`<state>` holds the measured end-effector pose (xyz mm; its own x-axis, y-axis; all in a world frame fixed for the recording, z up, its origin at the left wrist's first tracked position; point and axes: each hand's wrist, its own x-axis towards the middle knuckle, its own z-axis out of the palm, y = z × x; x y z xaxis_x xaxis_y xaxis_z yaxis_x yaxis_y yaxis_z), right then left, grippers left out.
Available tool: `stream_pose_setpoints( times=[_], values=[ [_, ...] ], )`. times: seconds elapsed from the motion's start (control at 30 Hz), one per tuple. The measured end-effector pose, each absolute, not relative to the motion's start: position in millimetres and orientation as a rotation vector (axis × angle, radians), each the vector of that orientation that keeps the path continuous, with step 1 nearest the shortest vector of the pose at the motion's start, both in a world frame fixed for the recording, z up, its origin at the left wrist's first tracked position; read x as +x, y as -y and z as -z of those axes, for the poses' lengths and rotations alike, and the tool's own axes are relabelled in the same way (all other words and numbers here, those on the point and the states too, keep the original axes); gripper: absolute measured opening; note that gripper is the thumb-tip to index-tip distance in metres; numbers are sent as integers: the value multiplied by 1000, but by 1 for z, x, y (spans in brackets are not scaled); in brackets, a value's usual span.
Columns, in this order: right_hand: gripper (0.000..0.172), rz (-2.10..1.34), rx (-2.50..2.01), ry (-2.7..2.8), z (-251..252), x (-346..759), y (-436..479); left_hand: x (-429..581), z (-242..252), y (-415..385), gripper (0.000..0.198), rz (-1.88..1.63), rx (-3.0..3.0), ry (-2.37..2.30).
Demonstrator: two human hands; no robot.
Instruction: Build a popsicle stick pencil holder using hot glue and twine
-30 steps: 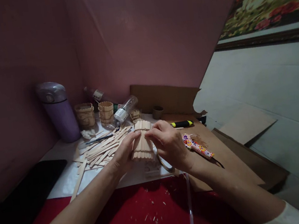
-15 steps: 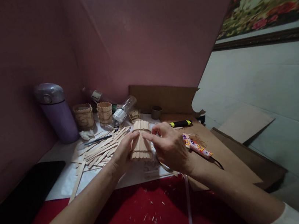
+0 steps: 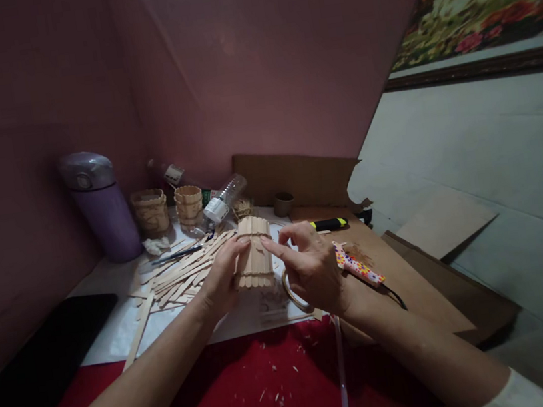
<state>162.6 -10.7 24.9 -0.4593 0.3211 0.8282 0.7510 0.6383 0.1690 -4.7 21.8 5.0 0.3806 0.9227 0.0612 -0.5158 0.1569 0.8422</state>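
Observation:
My left hand [image 3: 221, 274] is closed around the side of a small cup made of wooden craft sticks [image 3: 254, 260], tilted on its side, with twine bands near both ends. Its thumb lies along the upper band. On the right, my right hand [image 3: 310, 265] has curled fingers, its index fingertip at the cup's side near the upper band. Whether those curled fingers hold anything is hidden. Just below that hand shows part of a brownish ring [image 3: 292, 295]. A pile of loose craft sticks [image 3: 185, 273] lies left of the cup on white paper [image 3: 112, 333].
Behind stand two finished stick cups [image 3: 150, 214], a purple tumbler [image 3: 104, 213], a plastic bottle [image 3: 225, 196] and a small round pot [image 3: 283, 203]. Cardboard [image 3: 416, 297] on the right carries a yellow-black cutter [image 3: 330, 224] and a flower-patterned glue gun [image 3: 358, 265]. Wood scraps dot the red cloth [image 3: 228, 398].
My right index finger has drawn back slightly to the right across the cup, away from my left thumb. More of the ring below my right hand shows. The left hand keeps its hold.

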Motion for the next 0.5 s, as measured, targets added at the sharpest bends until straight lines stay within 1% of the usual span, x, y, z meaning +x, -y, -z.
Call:
stream_pose_setpoints(
  times=[0.13,0.23,0.5],
  values=[
    [35,813,-811,2096,-21,160,9,-4,-6,-19,38,-1125,924,-528],
    [37,845,-829,2120,-18,160,6,-5,-8,-18,37,-1140,922,-515],
    [43,601,-865,2076,-19,166,10,-9,-8,-21,43,-1060,845,-502]
  ],
)
